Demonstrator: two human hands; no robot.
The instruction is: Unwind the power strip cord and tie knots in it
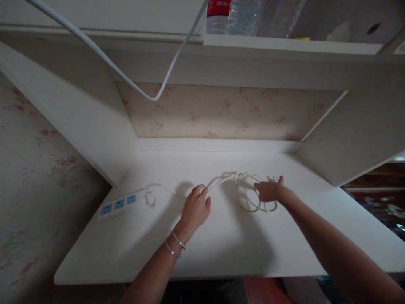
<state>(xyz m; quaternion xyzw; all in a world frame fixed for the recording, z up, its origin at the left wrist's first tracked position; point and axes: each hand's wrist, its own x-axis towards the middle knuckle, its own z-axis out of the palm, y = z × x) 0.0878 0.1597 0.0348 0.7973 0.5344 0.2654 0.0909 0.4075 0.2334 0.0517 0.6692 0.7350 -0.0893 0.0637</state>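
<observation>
A white power strip (118, 206) with blue socket panels lies at the left of the white desk. Its white cord (164, 187) runs right across the desktop to a loosely looped, knotted bundle (248, 210). My left hand (195, 207) is over the middle of the cord, thumb apart from the fingers; the cord passes behind the fingertips, and I cannot see whether they touch it. My right hand (268, 191) is over the right side of the bundle, its outer fingers spread apart and the others hidden beneath. Two silver bangles (175, 245) circle my left wrist.
A white cable (153, 98) hangs in a bend close to the camera at upper left. Above the desk, a shelf (284, 45) holds clear plastic bottles (243, 19), one with a red label. Side panels (363, 131) flank the desk; floral wallpaper (221, 112) covers the back.
</observation>
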